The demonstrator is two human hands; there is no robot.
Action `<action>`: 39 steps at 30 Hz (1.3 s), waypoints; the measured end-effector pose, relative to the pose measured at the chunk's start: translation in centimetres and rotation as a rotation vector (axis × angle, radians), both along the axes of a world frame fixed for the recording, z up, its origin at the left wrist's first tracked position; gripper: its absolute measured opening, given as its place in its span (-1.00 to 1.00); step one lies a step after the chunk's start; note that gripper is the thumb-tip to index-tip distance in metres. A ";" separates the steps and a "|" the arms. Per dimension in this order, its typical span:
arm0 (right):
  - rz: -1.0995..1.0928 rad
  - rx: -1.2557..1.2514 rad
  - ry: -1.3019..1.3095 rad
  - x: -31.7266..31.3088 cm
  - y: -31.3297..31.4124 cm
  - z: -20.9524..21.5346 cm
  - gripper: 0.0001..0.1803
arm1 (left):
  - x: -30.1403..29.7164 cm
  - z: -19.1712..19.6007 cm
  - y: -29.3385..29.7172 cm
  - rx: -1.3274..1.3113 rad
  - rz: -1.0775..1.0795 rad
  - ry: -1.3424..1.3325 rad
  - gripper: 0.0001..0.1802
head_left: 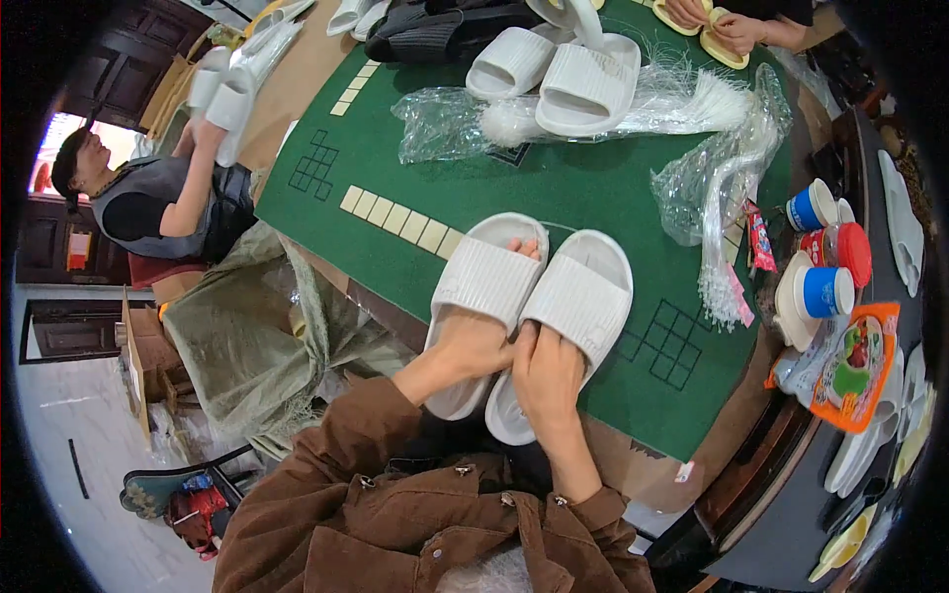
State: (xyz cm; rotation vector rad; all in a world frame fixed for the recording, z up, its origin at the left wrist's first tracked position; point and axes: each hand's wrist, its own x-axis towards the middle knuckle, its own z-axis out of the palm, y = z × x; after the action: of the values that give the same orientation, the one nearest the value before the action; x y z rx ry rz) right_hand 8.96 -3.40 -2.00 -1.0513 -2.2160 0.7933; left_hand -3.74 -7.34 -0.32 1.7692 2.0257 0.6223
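Two white ribbed slippers lie side by side at the near edge of the green table mat (593,188). My left hand (473,341) is slid inside the left slipper (484,282), and its fingertips poke out at the toe opening. My right hand (547,374) grips the heel end of the right slipper (583,301) and presses it against the left one. My brown jacket sleeves come in from the lower edge.
Another white slipper pair (563,74) lies on clear plastic bags (445,124) at the far side. More bags and plastic ties (717,212) sit to the right. Cups (825,292) and snack packets (845,366) stand at the right. A seated person (163,203) at left holds slippers. Another person's hands (732,30) work at the top.
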 end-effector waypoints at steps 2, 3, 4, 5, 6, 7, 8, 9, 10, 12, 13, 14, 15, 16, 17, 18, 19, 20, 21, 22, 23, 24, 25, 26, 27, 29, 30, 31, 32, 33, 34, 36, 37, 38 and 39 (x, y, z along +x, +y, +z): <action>-0.016 -0.025 -0.001 0.0 0.2 0.4 -0.68 | -0.1 -0.6 0.2 0.055 0.001 0.038 -0.14; 0.000 -0.091 -0.047 0.1 0.3 0.7 -0.68 | -0.1 -0.7 0.2 0.072 0.005 0.044 -0.16; 0.016 -0.157 -0.093 0.1 0.3 0.8 -0.68 | 0.0 -1.1 0.2 0.116 0.012 0.080 -0.17; 0.021 -0.111 -0.132 0.2 0.7 0.8 -0.68 | -0.1 -1.2 0.4 0.130 0.017 0.078 -0.16; 0.016 -0.099 -0.131 0.4 0.5 0.8 -0.68 | 0.0 -1.3 0.4 0.144 0.022 0.077 -0.16; 0.004 -0.051 -0.058 0.6 0.2 0.7 -0.67 | 0.0 -1.5 0.2 0.157 0.017 0.078 -0.16; -0.009 -0.001 0.014 0.8 0.0 0.6 -0.66 | 0.1 -1.6 0.1 0.179 0.017 0.062 -0.15; -0.013 -0.060 0.010 0.9 -0.1 0.6 -0.63 | 0.2 -1.7 0.0 0.202 0.016 0.048 -0.15; -0.019 -0.047 0.013 0.9 -0.2 0.5 -0.63 | 0.1 -1.7 0.0 0.215 0.009 0.050 -0.15; -0.051 0.017 0.079 0.9 -0.6 0.6 -0.61 | 0.2 -1.0 0.2 -0.209 0.019 -0.006 -0.15; -0.059 -0.053 0.074 1.0 -0.6 1.0 -0.61 | 0.1 -1.4 0.4 -0.193 0.007 -0.004 -0.15; -0.062 -0.045 0.079 0.8 -0.6 0.7 -0.61 | -0.2 -2.6 0.1 0.023 0.015 0.057 -0.15; -0.062 0.014 0.120 0.8 -0.5 0.3 -0.63 | 0.0 -2.7 -0.2 0.239 0.023 0.113 -0.16; -0.061 0.074 0.160 0.8 -0.4 0.1 -0.64 | 0.3 -2.8 -0.5 0.249 0.022 0.113 -0.16; -0.078 0.061 0.132 0.8 -0.3 0.4 -0.65 | 0.7 -2.5 -0.5 0.192 0.041 0.097 -0.22; -0.075 0.076 0.133 1.0 -0.3 0.5 -0.65 | 1.2 -2.2 -0.6 0.135 0.061 0.080 -0.26; -0.065 0.046 0.127 1.2 -0.3 0.5 -0.65 | 1.6 -1.9 -0.6 0.078 0.081 0.062 -0.27; -0.061 0.017 0.119 1.7 -0.1 0.5 -0.66 | 2.3 -1.2 -0.6 -0.081 0.068 0.043 -0.28; -0.040 0.018 0.078 1.6 -0.4 0.9 -0.67 | 2.1 -2.3 -1.2 0.050 0.068 0.097 -0.28; -0.025 0.024 0.088 1.4 -0.8 1.3 -0.67 | 1.8 -3.4 -1.8 0.179 0.068 0.152 -0.28; -0.015 -0.002 0.026 2.0 -0.9 1.7 -0.69 | 2.2 -3.0 -2.0 0.185 0.063 0.148 -0.28; -0.005 -0.028 -0.034 2.4 -1.1 1.9 -0.71 | 2.5 -1.9 -2.2 0.043 0.046 0.073 -0.24; -0.020 0.032 0.049 2.5 -1.4 1.9 -0.75 | 2.6 -1.0 -2.2 -0.100 0.027 0.000 -0.17; -0.024 0.039 0.048 2.5 -1.4 1.6 -0.75 | 2.8 -0.4 -2.1 -0.094 0.023 -0.001 -0.17; -0.064 0.048 0.056 2.4 -1.3 1.0 -0.77 | 2.9 0.0 -2.0 -0.141 0.048 -0.016 -0.16; -0.087 0.107 0.092 2.2 -1.0 0.0 -0.82 | 3.0 -0.2 -1.7 -0.187 0.074 -0.032 -0.15; -0.086 0.108 0.091 2.2 -1.0 -0.3 -0.82 | 2.8 -1.1 -1.6 -0.192 0.092 0.033 -0.17; -0.093 0.125 0.092 2.1 -1.3 -0.6 -0.82 | 2.7 -1.8 -1.5 -0.197 0.109 0.097 -0.18; -0.106 0.148 0.094 1.9 -1.3 -0.4 -0.81 | 2.7 -2.1 -1.5 -0.192 0.103 0.095 -0.18; -0.106 0.139 0.089 1.9 -1.4 -0.2 -0.79 | 2.6 -2.6 -1.8 -0.053 0.102 0.090 -0.29; -0.112 0.143 0.086 2.0 -1.2 0.2 -0.79 | 2.8 -3.0 -2.0 0.085 0.100 0.084 -0.35; -0.085 0.151 0.108 2.1 -1.4 0.2 -0.75 | 3.1 -2.6 -2.1 0.175 0.118 0.108 -0.41; -0.090 0.147 0.103 2.2 -1.5 0.1 -0.75 | 3.1 -2.5 -2.0 0.103 0.105 0.073 -0.38; -0.098 0.157 0.077 2.2 -1.5 0.1 -0.73 | 3.1 -1.7 -1.9 0.033 0.090 0.038 -0.34; -0.104 0.170 0.051 2.3 -1.4 0.0 -0.71 | 3.1 -0.2 -1.6 0.034 0.082 0.032 -0.34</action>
State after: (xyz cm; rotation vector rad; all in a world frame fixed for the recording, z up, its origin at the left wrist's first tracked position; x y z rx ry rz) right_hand 11.26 -4.76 -1.97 -1.0421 -2.1250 0.5694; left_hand -0.67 -8.96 -0.51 1.7329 2.1300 0.6605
